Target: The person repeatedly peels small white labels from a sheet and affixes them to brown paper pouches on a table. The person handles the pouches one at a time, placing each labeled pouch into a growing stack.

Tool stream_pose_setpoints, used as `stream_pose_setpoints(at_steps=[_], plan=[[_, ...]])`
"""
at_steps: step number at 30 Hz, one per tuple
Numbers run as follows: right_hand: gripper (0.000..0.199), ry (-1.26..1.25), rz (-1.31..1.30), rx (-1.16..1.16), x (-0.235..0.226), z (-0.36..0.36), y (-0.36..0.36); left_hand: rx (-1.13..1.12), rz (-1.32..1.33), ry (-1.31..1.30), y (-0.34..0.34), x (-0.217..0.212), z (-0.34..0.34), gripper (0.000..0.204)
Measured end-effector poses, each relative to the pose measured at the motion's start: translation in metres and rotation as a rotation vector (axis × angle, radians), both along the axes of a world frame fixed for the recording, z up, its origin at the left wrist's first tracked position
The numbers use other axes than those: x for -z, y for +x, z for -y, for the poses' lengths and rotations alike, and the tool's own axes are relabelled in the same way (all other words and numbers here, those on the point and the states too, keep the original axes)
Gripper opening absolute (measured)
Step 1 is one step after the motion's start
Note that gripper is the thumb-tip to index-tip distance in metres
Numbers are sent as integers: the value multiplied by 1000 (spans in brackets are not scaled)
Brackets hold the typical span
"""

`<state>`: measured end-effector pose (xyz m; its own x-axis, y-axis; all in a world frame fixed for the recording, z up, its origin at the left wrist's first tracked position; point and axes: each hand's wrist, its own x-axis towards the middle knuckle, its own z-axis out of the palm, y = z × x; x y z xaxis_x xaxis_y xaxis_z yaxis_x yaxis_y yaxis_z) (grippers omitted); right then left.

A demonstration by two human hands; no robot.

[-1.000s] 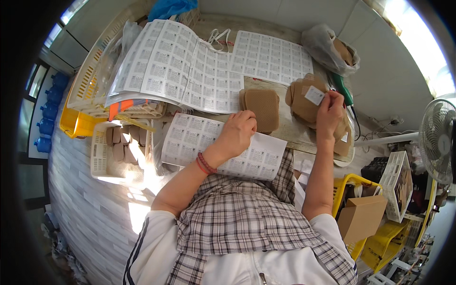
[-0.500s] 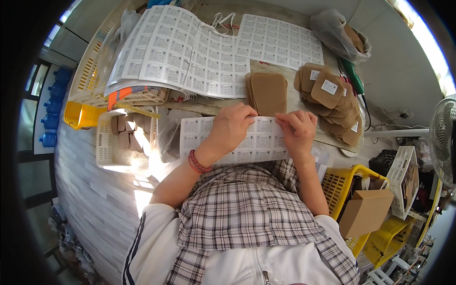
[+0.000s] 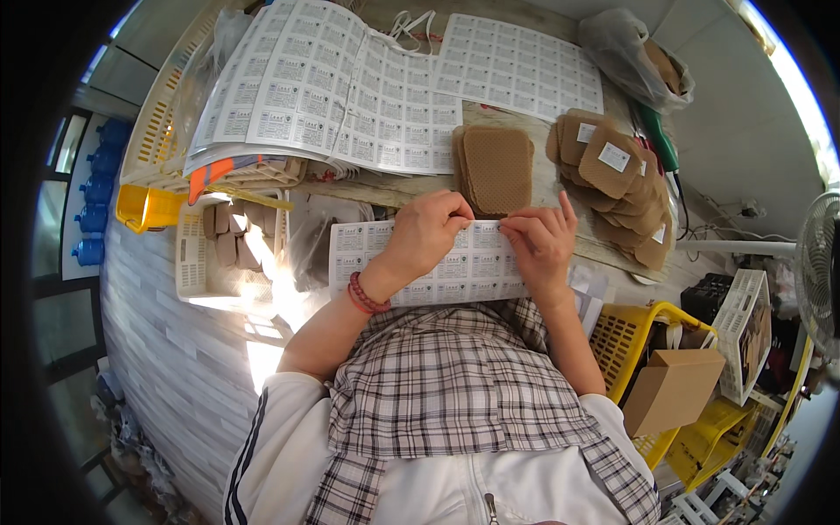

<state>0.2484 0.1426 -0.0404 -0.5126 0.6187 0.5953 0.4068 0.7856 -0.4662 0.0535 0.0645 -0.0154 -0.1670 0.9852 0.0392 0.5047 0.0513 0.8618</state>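
A white sheet of printed labels (image 3: 477, 267) lies in front of my body, its upper edge at the table's front. My left hand (image 3: 426, 229) pinches that upper edge near the middle, thumb against fingers. Close beside it, my right hand (image 3: 541, 238) pinches the edge too, with one finger raised. Just beyond my hands stands a stack of brown textured pads (image 3: 497, 168) with rounded corners. To its right, more brown pads are heaped; a small white label (image 3: 614, 157) is stuck on the top one. Whether a label is lifting between my fingertips is too small to tell.
Large label sheets (image 3: 306, 96) cover the table's back left, another sheet (image 3: 521, 66) its back middle. A clear plastic bag (image 3: 617, 57) and a green-handled tool (image 3: 654, 136) are at the back right. Crates stand on both sides, including a yellow basket (image 3: 623, 337); a fan (image 3: 818, 271) is far right.
My right hand has moved left along the sheet's edge, closer to my left hand, and one of its fingers has lifted. The view has shifted slightly.
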Motion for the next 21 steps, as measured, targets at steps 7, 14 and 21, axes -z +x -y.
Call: stream_pose_setpoints(at_steps=[7, 14, 21], plan=[[11, 18, -131, -181, 10, 18, 4, 15, 15, -72, -4, 8, -10, 8], [6, -754, -616, -71, -22, -21, -2, 48, -240, 29, -1, 0, -16, 2], [5, -899, -340, -27, 10, -98, -34, 137, -391, 307, 7, 25, -32, 3]])
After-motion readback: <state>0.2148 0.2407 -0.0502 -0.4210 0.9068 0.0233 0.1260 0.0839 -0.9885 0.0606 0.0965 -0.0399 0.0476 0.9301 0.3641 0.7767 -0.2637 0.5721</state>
